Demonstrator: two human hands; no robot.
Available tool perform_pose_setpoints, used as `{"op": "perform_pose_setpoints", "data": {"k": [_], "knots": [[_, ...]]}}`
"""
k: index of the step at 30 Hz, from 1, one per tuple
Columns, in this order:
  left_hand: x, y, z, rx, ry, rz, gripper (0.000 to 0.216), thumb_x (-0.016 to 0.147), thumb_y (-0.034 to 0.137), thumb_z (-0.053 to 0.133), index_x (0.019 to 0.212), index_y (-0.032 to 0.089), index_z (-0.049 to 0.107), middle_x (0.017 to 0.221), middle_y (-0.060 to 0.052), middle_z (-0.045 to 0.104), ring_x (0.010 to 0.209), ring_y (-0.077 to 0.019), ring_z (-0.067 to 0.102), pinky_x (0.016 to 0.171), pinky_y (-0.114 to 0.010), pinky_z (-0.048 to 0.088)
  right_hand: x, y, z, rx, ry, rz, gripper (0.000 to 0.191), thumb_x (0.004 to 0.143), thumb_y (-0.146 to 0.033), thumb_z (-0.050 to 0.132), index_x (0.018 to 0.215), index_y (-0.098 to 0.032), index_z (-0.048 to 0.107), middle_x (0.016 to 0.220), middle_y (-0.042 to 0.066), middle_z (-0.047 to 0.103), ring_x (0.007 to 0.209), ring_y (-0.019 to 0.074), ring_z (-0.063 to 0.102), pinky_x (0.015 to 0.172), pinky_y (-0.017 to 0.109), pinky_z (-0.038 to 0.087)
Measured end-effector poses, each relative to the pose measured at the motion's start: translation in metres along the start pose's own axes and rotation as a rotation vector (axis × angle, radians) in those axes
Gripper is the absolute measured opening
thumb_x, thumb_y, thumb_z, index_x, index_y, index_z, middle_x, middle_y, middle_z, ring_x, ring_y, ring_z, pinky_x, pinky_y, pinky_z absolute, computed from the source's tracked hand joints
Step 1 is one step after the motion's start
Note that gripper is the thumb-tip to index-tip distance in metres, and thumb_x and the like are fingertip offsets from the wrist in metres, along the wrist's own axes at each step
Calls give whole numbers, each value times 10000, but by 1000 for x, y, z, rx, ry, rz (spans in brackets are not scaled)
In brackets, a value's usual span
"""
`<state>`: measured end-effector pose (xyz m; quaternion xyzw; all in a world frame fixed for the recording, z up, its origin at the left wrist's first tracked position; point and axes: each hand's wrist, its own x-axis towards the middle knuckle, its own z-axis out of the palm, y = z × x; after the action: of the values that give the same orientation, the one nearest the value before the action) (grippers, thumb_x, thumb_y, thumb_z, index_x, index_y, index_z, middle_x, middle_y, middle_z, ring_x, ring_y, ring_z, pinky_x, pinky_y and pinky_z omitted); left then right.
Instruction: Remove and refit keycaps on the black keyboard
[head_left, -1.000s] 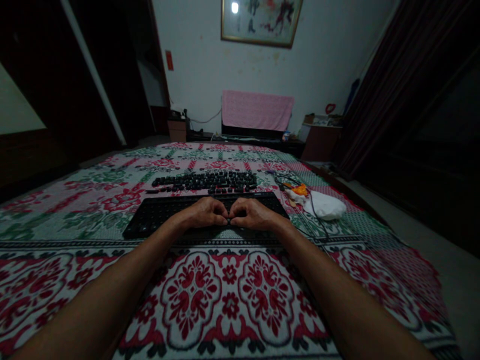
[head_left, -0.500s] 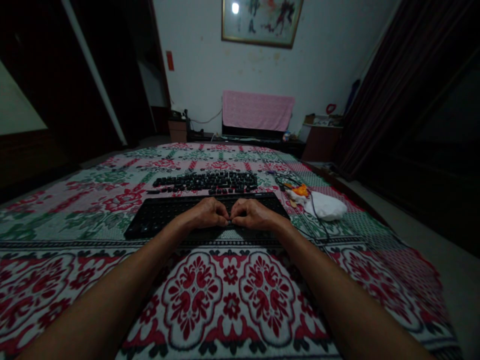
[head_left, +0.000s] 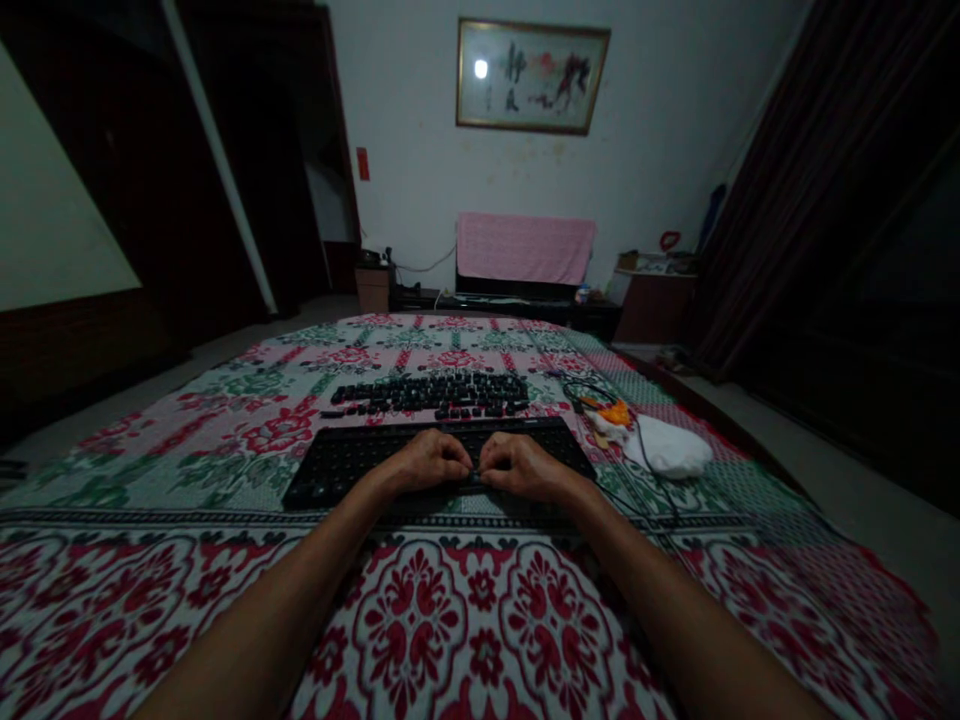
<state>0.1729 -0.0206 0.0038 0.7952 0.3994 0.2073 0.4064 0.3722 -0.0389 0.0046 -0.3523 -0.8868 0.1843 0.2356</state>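
Left hand [head_left: 429, 462] and right hand [head_left: 523, 467], fingers curled, meet on the flat black plastic keyboard [head_left: 334, 468]; grip hidden, lettering unreadable.

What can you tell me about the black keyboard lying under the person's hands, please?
The flat black rectangular plastic keyboard lies level on the red, green and white floral cloth, long side across the view. Its top shows a grid of small dots in dim light. The left hand and right hand rest curled, close together, on its near middle. Loose black keycaps lie just beyond it.
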Motion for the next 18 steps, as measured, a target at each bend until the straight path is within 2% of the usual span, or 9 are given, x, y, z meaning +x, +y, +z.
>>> {"op": "perform_pose_setpoints", "data": {"k": [10,14,18], "knots": [[-2,-4,-5,27,129,-39,257,653,270,528,806,121,672,641,-5,629,543,-93,496,521,-199,372,-1,-1,-2,42,44,-3,85,703,-166,566,666,-160,642,777,28,597,731,119,542,676,229,420],[2,-12,-16,155,303,-68,267,681,259,495,844,147,675,685,-8,657,587,-114,546,560,-214,409,0,2,-6,79,216,28,163,761,-187,504,654,-154,622,744,34,609,720,120,551,668,230,419],[13,-16,-35,389,546,-126,273,700,283,504,884,180,677,859,-34,682,799,-158,598,736,-245,431,0,14,-5,-47,414,37,146,765,-169,494,672,-158,606,727,39,602,728,132,539,705,258,412]]}}
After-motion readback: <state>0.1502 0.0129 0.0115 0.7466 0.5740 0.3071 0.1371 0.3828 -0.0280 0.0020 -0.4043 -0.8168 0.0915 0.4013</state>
